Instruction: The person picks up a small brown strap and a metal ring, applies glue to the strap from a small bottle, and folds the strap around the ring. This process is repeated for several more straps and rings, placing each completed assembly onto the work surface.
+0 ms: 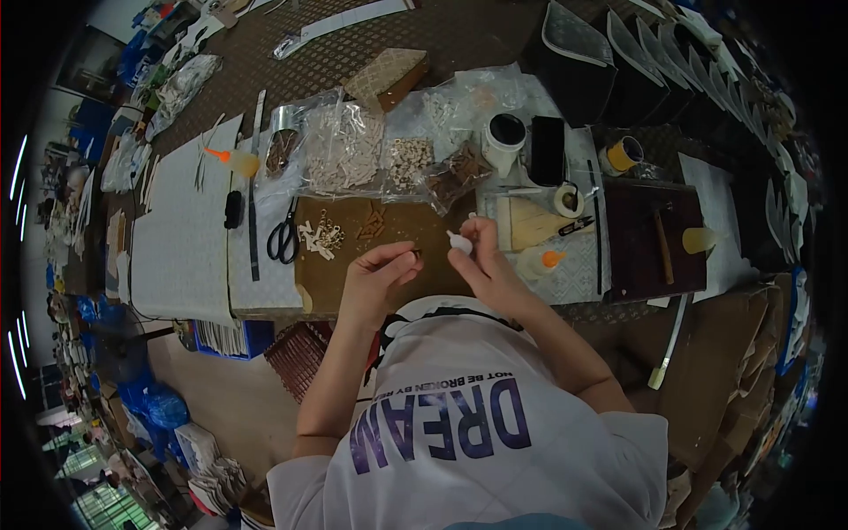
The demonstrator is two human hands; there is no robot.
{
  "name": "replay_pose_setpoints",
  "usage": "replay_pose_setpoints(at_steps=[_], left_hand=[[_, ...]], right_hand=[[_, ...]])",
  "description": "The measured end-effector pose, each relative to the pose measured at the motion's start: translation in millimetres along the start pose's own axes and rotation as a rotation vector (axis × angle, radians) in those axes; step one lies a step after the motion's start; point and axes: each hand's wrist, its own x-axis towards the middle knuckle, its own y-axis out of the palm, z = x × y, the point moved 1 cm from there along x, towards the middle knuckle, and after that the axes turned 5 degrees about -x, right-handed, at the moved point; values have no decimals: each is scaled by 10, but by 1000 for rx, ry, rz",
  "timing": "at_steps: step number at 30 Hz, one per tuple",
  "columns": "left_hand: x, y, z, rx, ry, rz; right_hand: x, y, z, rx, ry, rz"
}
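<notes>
And here's the white bottle (460,244), small and rounded, up in the right hand (488,265) over the brown board (427,223). Its narrow nozzle points away from the body and leftward, toward the other hand, the long axis running on a slant. Fingers and thumb close around the bottle. Across a narrow gap, the left hand (378,272) pinches a small dark brown piece (417,253) between thumb and fingertips; which way that piece runs is too small to tell.

Just beyond, on the board: shiny gold-toned metal fittings (332,235) heaped loosely, and flat brown strips (371,221) crossing one another, matte and leathery-looking. Black-handled scissors (283,240) lie at the board's left. Farther out, crinkled clear plastic: one bag (343,150) stuffed with pale slivers, chunky beige bits (409,159) beside it. On the right, a translucent bottle with an orange tip (539,261) near the right forearm, and beyond it a wooden-handled hammer (662,247) on a smooth dark red panel (629,256).
</notes>
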Motion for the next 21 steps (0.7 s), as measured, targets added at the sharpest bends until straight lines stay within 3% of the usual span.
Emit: replay_pose_setpoints(at_steps=[1,2,5,9,21], left_hand=[[16,-19,-28,-41,-21,12],[26,-27,-56,-43,-30,18],[38,-30,-133,-48,-62,42],[38,-22,-204,-40,-98,59],[70,-64,-177,-10,-110,62]], right_hand=[[-11,-34,-55,-9,-2,32],[-3,-49,-34,-87,-136,-41],[7,-128,186,-88,-114,16],[40,-112,269,-202,-258,-100],[82,-56,344,-350,-258,-121]])
